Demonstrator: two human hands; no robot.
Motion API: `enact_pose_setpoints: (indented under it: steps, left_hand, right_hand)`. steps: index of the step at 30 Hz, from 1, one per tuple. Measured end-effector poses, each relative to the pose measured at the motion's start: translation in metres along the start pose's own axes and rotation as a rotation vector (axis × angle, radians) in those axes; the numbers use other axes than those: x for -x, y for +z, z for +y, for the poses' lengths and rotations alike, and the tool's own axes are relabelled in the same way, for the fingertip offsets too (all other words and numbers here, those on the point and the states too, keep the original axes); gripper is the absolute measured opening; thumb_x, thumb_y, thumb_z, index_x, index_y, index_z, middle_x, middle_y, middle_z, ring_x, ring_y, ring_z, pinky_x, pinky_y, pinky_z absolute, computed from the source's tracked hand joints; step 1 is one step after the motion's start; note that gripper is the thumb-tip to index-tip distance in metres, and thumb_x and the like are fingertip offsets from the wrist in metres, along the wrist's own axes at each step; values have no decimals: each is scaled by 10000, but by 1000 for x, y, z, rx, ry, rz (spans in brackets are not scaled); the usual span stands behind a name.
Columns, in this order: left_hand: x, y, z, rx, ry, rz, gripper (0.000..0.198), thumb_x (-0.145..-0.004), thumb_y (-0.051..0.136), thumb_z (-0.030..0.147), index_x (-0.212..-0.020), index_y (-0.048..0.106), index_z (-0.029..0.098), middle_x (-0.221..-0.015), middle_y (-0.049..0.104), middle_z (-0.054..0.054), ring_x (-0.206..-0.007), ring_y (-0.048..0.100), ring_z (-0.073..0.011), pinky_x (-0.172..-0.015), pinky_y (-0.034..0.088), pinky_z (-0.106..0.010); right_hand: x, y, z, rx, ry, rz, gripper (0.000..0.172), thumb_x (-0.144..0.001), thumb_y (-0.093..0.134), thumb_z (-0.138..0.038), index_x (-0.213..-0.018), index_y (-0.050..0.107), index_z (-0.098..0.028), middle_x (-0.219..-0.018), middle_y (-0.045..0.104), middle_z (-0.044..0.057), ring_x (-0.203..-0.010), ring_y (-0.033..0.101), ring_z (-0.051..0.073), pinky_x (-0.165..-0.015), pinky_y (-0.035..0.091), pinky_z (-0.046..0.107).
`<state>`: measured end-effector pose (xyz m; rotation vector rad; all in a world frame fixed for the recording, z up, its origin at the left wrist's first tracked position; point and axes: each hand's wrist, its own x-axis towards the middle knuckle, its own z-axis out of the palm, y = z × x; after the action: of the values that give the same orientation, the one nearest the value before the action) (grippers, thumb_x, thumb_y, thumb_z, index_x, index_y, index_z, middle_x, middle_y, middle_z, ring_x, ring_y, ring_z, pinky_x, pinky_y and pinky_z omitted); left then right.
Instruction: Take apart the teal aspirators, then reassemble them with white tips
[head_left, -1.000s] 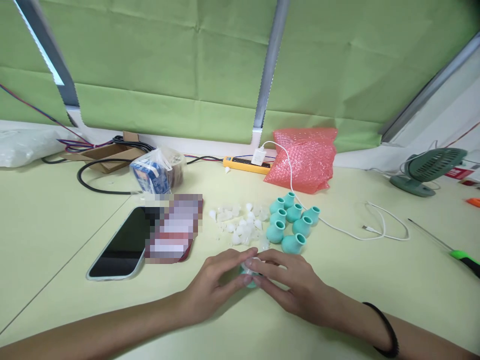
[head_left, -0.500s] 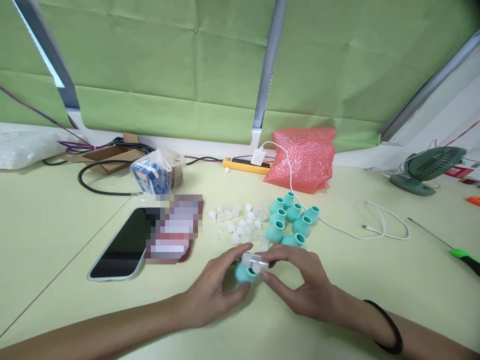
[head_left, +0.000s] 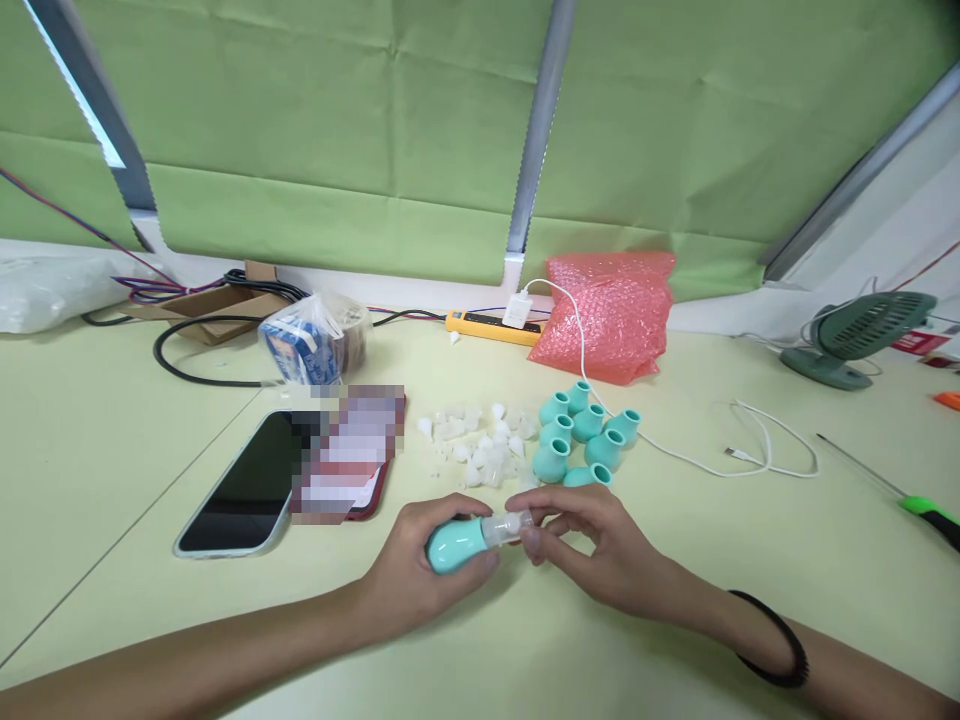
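Observation:
My left hand (head_left: pixel 420 560) is closed around a teal rubber bulb (head_left: pixel 456 546), which lies on its side with its neck to the right. A clear plastic tube (head_left: pixel 501 528) with a white piece inside sits at the bulb's neck. The fingertips of my right hand (head_left: pixel 592 535) pinch the tube's right end. Just beyond my hands, several more teal bulbs (head_left: pixel 551 460) stand grouped with their openings up. Left of them lies a loose pile of small white and clear plastic parts (head_left: pixel 487 450).
Two phones, one dark-screened (head_left: pixel 240 490) and one red-edged (head_left: pixel 379 480), lie at left. Behind are a bagged blue package (head_left: pixel 304 345), a yellow power strip (head_left: pixel 480 327) and a pink bubble-wrap bag (head_left: pixel 604 320). A white cable (head_left: pixel 697 467), a screwdriver (head_left: pixel 926 520) and a fan (head_left: pixel 862 335) are at right.
The bulb has turned onto its side and shifted left in my left hand. The clear tube, earlier held across the bulb's mouth, now lines up with its neck.

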<state>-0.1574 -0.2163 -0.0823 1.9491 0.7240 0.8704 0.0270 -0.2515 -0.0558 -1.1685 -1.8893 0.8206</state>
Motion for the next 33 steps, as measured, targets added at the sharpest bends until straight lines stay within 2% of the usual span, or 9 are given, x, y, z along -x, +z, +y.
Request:
enact_pose_setpoints:
  steps: [4, 10, 13, 18, 25, 30, 33]
  left_hand:
    - [-1, 2, -2, -8, -46, -2, 179, -699, 578, 256, -831, 590, 135, -729, 627, -26, -623, 541, -132, -571, 421, -205]
    - [-3, 2, -3, -10, -138, -81, 208, -685, 593, 300, -780, 633, 120, -689, 631, -29, -592, 530, -136, -523, 401, -200]
    - [-5, 2, -2, 24, -188, -87, 218, -696, 585, 312, -782, 637, 120, -692, 632, -28, -600, 527, -136, -527, 399, -197]
    - [-7, 3, 1, 69, -177, -101, 197, -716, 569, 302, -798, 640, 137, -729, 646, -20, -660, 550, -147, -593, 415, -201]
    - [-6, 3, 1, 22, -207, -104, 237, -711, 566, 341, -792, 638, 131, -685, 619, -20, -624, 519, -139, -545, 391, -194]
    - [-7, 4, 2, -27, -182, -150, 242, -733, 532, 343, -752, 626, 120, -620, 567, -4, -552, 445, -105, -485, 339, -179]
    - [-7, 6, 2, -51, -169, -161, 234, -746, 513, 330, -747, 622, 123, -623, 559, 2, -553, 434, -99, -488, 335, -174]
  right_hand:
    - [-2, -6, 1, 28, 25, -68, 201, -751, 532, -246, -912, 605, -152, -717, 630, 30, -562, 560, 89, -530, 508, 201]
    - [-5, -15, -1, 152, -59, -176, 195, -769, 521, -234, -935, 611, -185, -749, 652, 22, -604, 570, 93, -576, 480, 201]
    - [-6, -12, 4, 117, -39, -168, 203, -774, 514, -248, -938, 603, -168, -737, 649, 35, -598, 569, 96, -579, 480, 207]
    - [-4, -7, 10, -4, 43, -211, 233, -800, 462, -249, -974, 549, -121, -621, 633, 34, -499, 551, 86, -506, 478, 195]
    - [-5, -9, 8, 43, 23, -188, 226, -764, 523, -277, -926, 590, -136, -576, 623, 21, -507, 559, 93, -505, 456, 187]
    - [-4, -9, 6, 112, -49, -161, 227, -764, 521, -286, -920, 598, -141, -586, 631, 22, -509, 555, 95, -504, 440, 194]
    - [-4, -9, 7, 122, -38, -186, 226, -777, 497, -293, -913, 589, -139, -559, 619, 10, -484, 532, 90, -491, 430, 196]
